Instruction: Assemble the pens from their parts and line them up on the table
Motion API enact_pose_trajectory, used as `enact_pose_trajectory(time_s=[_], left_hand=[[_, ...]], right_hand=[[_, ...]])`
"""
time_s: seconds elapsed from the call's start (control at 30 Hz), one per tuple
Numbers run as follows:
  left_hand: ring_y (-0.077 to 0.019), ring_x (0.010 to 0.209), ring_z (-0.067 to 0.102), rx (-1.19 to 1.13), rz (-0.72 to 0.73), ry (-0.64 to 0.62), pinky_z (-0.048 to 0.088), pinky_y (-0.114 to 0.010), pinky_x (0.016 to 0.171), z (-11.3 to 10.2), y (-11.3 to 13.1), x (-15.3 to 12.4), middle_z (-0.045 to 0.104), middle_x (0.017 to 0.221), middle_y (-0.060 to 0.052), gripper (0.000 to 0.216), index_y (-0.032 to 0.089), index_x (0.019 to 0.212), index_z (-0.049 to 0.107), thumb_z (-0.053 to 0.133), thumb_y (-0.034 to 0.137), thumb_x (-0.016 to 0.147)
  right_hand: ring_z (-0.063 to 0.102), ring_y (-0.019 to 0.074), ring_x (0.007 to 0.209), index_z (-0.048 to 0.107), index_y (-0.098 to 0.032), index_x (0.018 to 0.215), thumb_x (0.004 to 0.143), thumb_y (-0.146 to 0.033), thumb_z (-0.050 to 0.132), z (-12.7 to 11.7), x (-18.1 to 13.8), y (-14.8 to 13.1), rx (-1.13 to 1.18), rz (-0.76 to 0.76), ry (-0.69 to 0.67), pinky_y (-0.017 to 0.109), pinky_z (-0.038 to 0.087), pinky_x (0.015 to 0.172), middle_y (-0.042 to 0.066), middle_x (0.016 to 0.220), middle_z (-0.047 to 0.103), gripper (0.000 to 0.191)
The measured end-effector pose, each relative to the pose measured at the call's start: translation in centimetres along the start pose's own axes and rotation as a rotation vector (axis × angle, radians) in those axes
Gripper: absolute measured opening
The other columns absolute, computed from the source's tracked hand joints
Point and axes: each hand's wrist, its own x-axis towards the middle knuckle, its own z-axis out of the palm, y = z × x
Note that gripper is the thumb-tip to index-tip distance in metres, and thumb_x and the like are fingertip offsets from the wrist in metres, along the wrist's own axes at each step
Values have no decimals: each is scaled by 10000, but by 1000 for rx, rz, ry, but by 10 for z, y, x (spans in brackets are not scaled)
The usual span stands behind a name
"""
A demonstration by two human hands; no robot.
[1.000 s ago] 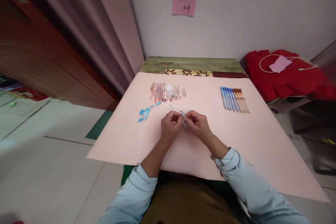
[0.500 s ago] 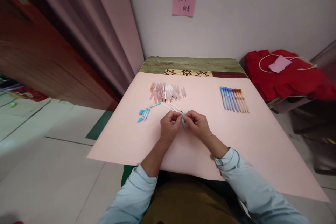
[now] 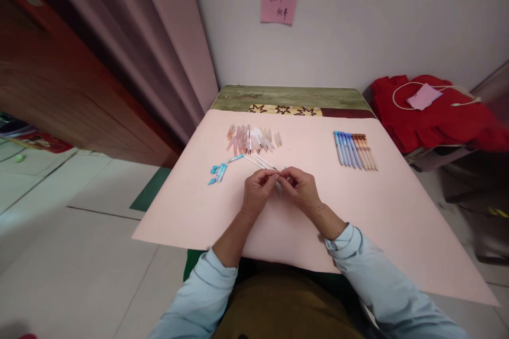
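Note:
My left hand [image 3: 257, 189] and my right hand [image 3: 301, 186] meet fingertip to fingertip above the near middle of the sheet. My right hand's fingers are pinched on a pale bluish pen barrel [image 3: 279, 189], which points down towards me and is mostly covered. My left thumb and forefinger are pressed together at the barrel's upper end; whatever lies in them is hidden. Just beyond my hands lie several thin white pen refills [image 3: 260, 161]. To the left are light blue pen parts [image 3: 221, 172]. Translucent pinkish and whitish pen barrels [image 3: 242, 140] form a pile farther back.
Blue, purple and brown-topped pens [image 3: 353, 151] lie in a row at the right of the pale pink sheet [image 3: 191, 212]. Red cloth [image 3: 441, 122] with a white cable sits beyond the table's right edge. A wooden door [image 3: 79, 95] and curtain stand at left.
My left fingertips have moved slightly up and right against my right fingertips. The pen barrel is more covered than before. Everything else on the sheet lies as it did.

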Motion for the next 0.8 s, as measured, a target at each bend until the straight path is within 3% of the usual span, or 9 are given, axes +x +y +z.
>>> enact_pose_trajectory(time_s=[0.2, 0.53, 0.8], left_hand=[[-121, 595, 579, -1, -8, 42, 480, -246, 582, 1, 4, 0, 673, 701, -18, 160, 171, 807, 719, 713, 329, 782], [-85, 526, 513, -120, -110, 67, 415, -212, 526, 2, 4, 2, 600, 613, 20, 229, 159, 736, 652, 757, 363, 731], [-91, 547, 514, -127, -99, -2, 431, -220, 566, 2, 6, 2, 561, 601, 30, 271, 168, 724, 580, 711, 399, 781]], right_hand=[[443, 77, 476, 649, -192, 793, 829, -271, 643, 0, 0, 2, -7, -11, 3, 208, 354, 490, -30, 628, 597, 86], [423, 74, 451, 636, -189, 802, 816, -325, 668, 0, -1, -1, 58, 49, -2, 207, 339, 464, -38, 606, 578, 141], [430, 94, 490, 619, -199, 737, 851, -359, 614, 0, -2, -1, -31, 14, -58, 219, 343, 494, -29, 572, 548, 196]])
